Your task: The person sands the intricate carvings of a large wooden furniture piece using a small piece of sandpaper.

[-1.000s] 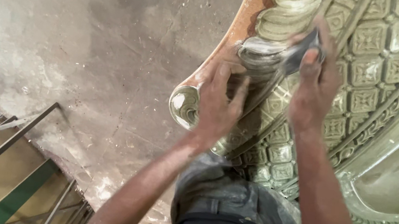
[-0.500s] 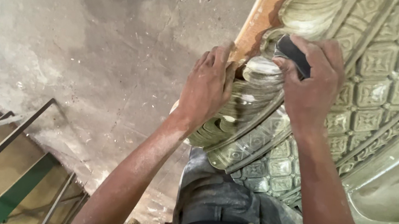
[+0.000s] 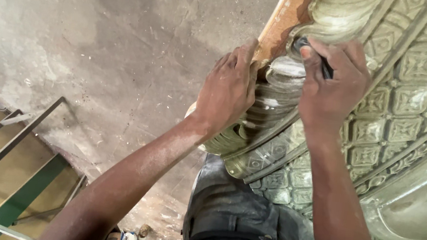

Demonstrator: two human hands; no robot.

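Since the frame a half second ago, the right hand [image 3: 333, 90] has slid a little further up the carved leaf moulding [image 3: 272, 115], and the left hand [image 3: 227, 92] has followed it along the reddish-brown outer edge [image 3: 281, 26] of the piece.

The right hand is curled tight around a small dark folded piece, probably abrasive paper [image 3: 324, 68], pinching it between thumb and fingers and pressing it into a hollow of the greenish carved panel [image 3: 411, 104]. The left hand lies flat, fingers together, braced on the leaf carving just beside the right.

To do this rubbing well, the pad should probably follow the curve of each leaf rather than cross its ridges, with light, even pressure so the raised detail is not flattened. The bracing hand does best staying close, steadying the panel against the strokes.

Much is hard to read. The dark piece is mostly hidden in the fingers, so its material is uncertain. The spot being rubbed is covered by the right hand. The panel runs out of frame at the top and right, and its support is unseen. Below, grey trousers [image 3: 231, 206] hide the lower edge; a metal frame [image 3: 4, 151] lies on the concrete floor [image 3: 100, 44] well apart.
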